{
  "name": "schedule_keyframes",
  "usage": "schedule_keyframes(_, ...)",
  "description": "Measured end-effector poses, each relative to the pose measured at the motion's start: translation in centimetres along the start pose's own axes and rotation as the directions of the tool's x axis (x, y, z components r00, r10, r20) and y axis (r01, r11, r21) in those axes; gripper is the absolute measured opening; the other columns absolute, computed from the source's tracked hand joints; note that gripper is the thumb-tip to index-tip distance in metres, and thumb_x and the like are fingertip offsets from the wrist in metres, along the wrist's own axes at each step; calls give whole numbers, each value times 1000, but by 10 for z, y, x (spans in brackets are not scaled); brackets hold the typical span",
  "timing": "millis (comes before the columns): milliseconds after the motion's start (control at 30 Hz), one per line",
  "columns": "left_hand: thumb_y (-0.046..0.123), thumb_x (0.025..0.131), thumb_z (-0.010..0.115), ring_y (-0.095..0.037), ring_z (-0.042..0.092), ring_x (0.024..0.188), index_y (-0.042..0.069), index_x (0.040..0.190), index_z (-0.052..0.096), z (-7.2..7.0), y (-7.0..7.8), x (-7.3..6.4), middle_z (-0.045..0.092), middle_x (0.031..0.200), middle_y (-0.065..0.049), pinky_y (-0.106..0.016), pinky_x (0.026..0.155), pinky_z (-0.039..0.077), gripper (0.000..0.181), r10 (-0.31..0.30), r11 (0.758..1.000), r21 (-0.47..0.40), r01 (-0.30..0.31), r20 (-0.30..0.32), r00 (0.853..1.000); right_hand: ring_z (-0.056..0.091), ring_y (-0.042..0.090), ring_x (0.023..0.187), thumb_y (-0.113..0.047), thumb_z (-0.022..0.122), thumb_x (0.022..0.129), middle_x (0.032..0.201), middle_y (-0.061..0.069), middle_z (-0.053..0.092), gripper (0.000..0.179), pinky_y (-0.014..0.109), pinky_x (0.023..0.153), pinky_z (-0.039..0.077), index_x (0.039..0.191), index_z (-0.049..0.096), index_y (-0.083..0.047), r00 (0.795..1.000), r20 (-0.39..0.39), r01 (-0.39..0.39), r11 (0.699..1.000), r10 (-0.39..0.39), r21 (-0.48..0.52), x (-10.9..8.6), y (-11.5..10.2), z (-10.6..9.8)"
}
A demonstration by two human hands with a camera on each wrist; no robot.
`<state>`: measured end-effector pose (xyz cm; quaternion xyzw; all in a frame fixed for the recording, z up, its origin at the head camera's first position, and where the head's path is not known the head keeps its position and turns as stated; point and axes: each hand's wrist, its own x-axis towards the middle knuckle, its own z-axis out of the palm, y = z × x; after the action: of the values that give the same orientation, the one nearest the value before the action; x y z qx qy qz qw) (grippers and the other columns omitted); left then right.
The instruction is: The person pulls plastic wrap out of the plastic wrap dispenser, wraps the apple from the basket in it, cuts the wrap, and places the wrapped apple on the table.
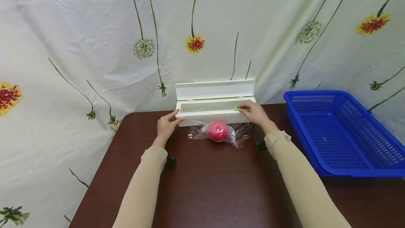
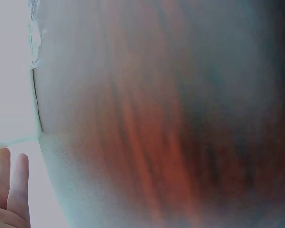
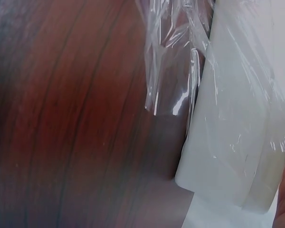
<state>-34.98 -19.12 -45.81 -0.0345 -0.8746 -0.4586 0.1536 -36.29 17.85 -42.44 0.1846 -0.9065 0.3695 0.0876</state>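
Note:
A long white box (image 1: 210,118) sits at the table's back edge with its lid (image 1: 215,90) raised. My left hand (image 1: 166,126) grips the box's left end, thumb along the front and fingers at the end wall. Two of its fingers (image 2: 20,185) show straight in the left wrist view. With thumb and finger, my right hand (image 1: 255,114) pinches a small bright green piece (image 1: 237,109) at the box's front rim, toward the right end. Against the box front lies a round pink-red thing (image 1: 218,131) wrapped in clear plastic film (image 1: 197,132); the film overlaps the box front.
A blue slatted plastic basket (image 1: 303,143) stands to the right of my right arm. Behind the brown table (image 1: 218,185) hangs a white flowered cloth (image 1: 104,38). A dark wrist-worn device (image 1: 171,161) shows at the left cuff, another (image 1: 261,146) at the right.

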Motion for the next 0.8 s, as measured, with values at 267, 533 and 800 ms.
schedule_keyframes(267,33,77,77,-22,62,81,19,125,62,0,1,0,62,121,-7,-26,56,40,52,-6,1000,-10,6,5,1000,60,32,101,-13,61,92,109,16,63,21,42,88,47,109,67,-1,1000,9,21,1000,-21,-10,-2,0,-5)
schedule_keyframes(533,33,77,77,-23,64,85,19,125,62,-1,1,1,66,113,-11,-25,55,40,53,-1,1000,-17,1,-9,1000,55,34,107,-15,61,92,111,15,64,22,46,91,42,110,68,-4,1000,-7,27,999,-28,-45,-4,5,-8)
schedule_keyframes(800,33,77,77,-23,65,85,18,125,62,0,-1,1,67,110,-11,-25,56,41,52,-2,1000,-14,2,-3,1000,55,32,100,-13,63,91,104,15,65,20,48,88,42,106,69,-3,998,-35,50,997,-52,-63,-6,10,-11)
